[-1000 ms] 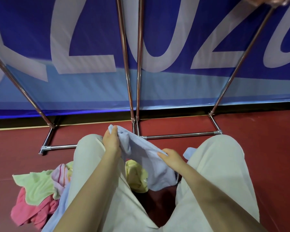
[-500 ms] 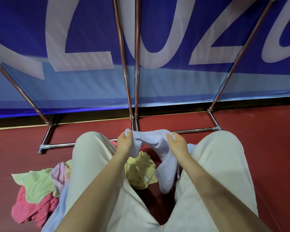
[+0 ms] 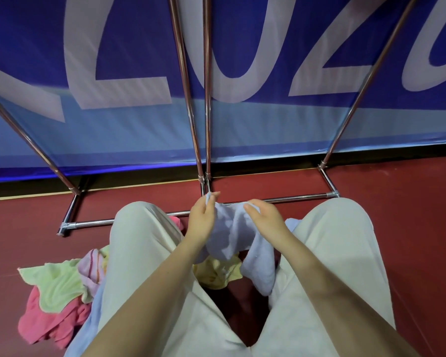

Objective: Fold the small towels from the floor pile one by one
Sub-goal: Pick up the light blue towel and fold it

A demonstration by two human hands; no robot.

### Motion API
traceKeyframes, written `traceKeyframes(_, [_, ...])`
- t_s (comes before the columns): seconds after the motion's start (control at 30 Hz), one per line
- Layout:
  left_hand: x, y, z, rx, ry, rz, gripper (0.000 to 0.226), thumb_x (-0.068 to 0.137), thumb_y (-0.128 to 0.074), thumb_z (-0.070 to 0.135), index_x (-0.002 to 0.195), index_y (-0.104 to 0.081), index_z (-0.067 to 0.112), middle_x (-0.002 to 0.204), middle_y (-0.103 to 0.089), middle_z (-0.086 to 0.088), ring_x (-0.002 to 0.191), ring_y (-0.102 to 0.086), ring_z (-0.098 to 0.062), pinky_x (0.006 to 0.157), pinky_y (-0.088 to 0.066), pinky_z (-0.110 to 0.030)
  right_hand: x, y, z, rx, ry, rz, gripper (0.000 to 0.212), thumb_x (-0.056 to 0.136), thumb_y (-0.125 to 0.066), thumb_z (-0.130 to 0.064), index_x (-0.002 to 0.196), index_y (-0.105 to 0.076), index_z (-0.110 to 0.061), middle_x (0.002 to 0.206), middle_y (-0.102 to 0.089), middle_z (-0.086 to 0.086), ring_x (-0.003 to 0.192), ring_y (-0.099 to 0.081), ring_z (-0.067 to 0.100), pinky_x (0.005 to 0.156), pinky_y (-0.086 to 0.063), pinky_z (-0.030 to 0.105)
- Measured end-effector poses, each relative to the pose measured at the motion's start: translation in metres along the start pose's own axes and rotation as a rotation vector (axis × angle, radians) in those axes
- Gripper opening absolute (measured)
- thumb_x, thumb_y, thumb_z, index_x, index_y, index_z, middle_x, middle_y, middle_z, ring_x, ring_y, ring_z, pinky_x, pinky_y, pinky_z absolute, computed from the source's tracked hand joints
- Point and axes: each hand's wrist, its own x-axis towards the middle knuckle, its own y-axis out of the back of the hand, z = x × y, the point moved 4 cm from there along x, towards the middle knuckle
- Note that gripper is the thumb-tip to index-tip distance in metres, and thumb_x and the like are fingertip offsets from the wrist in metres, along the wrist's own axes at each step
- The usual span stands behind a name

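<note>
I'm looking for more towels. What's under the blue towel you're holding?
Under the light blue towel lies a yellow towel on the red floor. Part of it is hidden by the hanging cloth and the legs.

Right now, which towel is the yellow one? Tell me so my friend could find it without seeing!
Start at the person's two pale trouser legs, knees spread on the red floor. In the gap between them lies the yellow towel, crumpled, under the light blue towel held by both hands. It is the only yellow one; the green towel and pink towel lie outside the left leg.
</note>
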Motion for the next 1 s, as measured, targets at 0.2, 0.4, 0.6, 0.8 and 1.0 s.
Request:
traceKeyframes(0.2, [-0.015,-0.03,-0.009,-0.09,0.05,-0.277,0.039,0.105,-0.036,0.031,0.103,-0.067,0.009,0.1,-0.068,0.004,0.089,-0.06,-0.002,0.08,-0.044,-0.007,-0.001,-0.014,0.0,0.0,0.014,-0.075,0.021,0.098,-0.049,-0.016,0.084,-0.062,-0.023,0.082,-0.061,-0.017,0.077,-0.058,-0.013,0.074,-0.04,0.009])
traceKeyframes(0.4, [-0.019,-0.032,0.002,-0.044,0.032,-0.234,0.036,0.102,-0.044,0.029,0.07,-0.046,0.013,0.065,-0.041,0.004,0.059,-0.037,-0.003,0.062,-0.037,-0.02,0.001,0.002,0.004,-0.029,0.002,0.02,0.016,0.096,-0.051,-0.022,0.083,-0.06,-0.027,0.083,-0.063,-0.013,0.08,-0.057,-0.001,0.067,-0.039,0.01])
traceKeyframes(0.6, [-0.013,-0.02,0.012,-0.021,-0.048,-0.217,0.05,0.09,-0.064,0.01,0.057,-0.026,0.016,0.057,-0.03,0.011,0.056,-0.029,-0.004,0.055,-0.029,-0.018,0.005,0.008,0.012,0.042,-0.031,0.082,0.014,0.091,-0.056,-0.018,0.081,-0.065,-0.015,0.08,-0.065,0.003,0.071,-0.052,0.007,0.066,-0.039,0.017])
traceKeyframes(0.8, [0.008,0.022,0.006,-0.117,0.055,0.145,0.036,0.089,-0.066,0.018,0.067,-0.04,0.007,0.068,-0.032,-0.002,0.061,-0.029,-0.005,0.055,-0.03,-0.021,0.002,-0.009,0.02,-0.147,0.032,-0.094,0.039,0.092,-0.058,-0.028,0.059,-0.039,-0.024,0.055,-0.04,-0.009,0.055,-0.032,0.006,0.057,-0.027,0.025])
traceKeyframes(1.0, [0.021,0.061,-0.007,-0.201,0.268,0.405,0.015,0.095,-0.056,0.03,0.088,-0.057,0.016,0.089,-0.06,-0.007,0.085,-0.058,-0.021,0.081,-0.051,-0.036,0.005,-0.013,0.029,-0.157,-0.025,-0.126,0.034,0.093,-0.055,-0.028,0.063,-0.046,-0.015,0.062,-0.044,-0.007,0.062,-0.039,0.011,0.062,-0.033,0.028])
